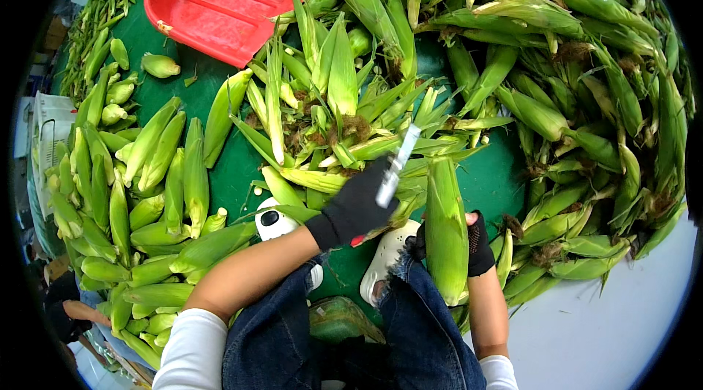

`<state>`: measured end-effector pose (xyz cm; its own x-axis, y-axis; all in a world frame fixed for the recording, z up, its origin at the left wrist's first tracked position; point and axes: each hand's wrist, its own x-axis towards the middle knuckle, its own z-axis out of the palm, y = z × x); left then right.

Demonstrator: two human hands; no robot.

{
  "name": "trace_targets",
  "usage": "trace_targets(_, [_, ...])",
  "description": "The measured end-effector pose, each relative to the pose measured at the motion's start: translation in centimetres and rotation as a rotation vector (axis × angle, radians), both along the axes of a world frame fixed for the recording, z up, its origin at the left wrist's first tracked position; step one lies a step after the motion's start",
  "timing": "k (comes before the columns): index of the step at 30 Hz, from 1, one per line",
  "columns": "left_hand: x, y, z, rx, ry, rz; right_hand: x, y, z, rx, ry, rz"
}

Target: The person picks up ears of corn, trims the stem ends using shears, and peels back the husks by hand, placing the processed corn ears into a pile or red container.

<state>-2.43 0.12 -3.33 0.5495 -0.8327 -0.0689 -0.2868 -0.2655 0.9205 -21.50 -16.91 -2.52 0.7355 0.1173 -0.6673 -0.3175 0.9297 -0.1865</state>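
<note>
My left hand [360, 203], in a black glove, is closed around a knife [398, 165]; its pale blade is blurred and points up and to the right, and a red end shows below the fist. My right hand [476, 247], in a black glove with bare fingertips, grips an upright ear of corn in its green husk [446, 230] from behind, so part of the hand is hidden. The blade is to the upper left of this ear. Just beyond both hands lies a heap of loose husk leaves and brown silk [340, 126].
Untrimmed corn ears [593, 115] are piled high on the right. Trimmed ears [159, 236] lie at left, beside a pale plastic crate [52, 126]. A red plastic scoop [219, 11] holds ears at the top. Another person's arm [85, 311] shows at lower left.
</note>
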Motion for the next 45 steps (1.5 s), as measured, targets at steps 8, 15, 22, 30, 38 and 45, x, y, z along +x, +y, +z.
trace_targets(8, [1.8, 0.3, 5.3, -0.139, 0.608, 0.114, 2.5, 1.4, 5.5, -1.444, -0.114, 0.552])
trace_targets(15, [2.1, 0.6, 5.1, -0.085, 0.964, 0.25, 3.5, 3.3, 6.3, -2.102, -0.134, 0.667])
trace_targets(22, [2.2, 0.5, 8.5, -0.204, 1.182, 0.308, 5.3, 4.4, 6.3, -2.164, -0.143, 0.169])
trace_targets(30, [1.9, -0.3, 10.0, -0.212, 1.126, 0.344, 9.3, 4.2, 9.1, -1.865, -0.119, 0.101])
trace_targets(38, [2.3, 0.5, 6.8, -0.438, 1.399, 0.305, 9.9, 3.1, 8.3, -0.762, -0.03, -0.219])
trace_targets(45, [1.4, 0.8, 8.1, -0.534, 1.291, 0.252, 8.7, 3.5, 6.5, -1.621, -0.281, -0.255])
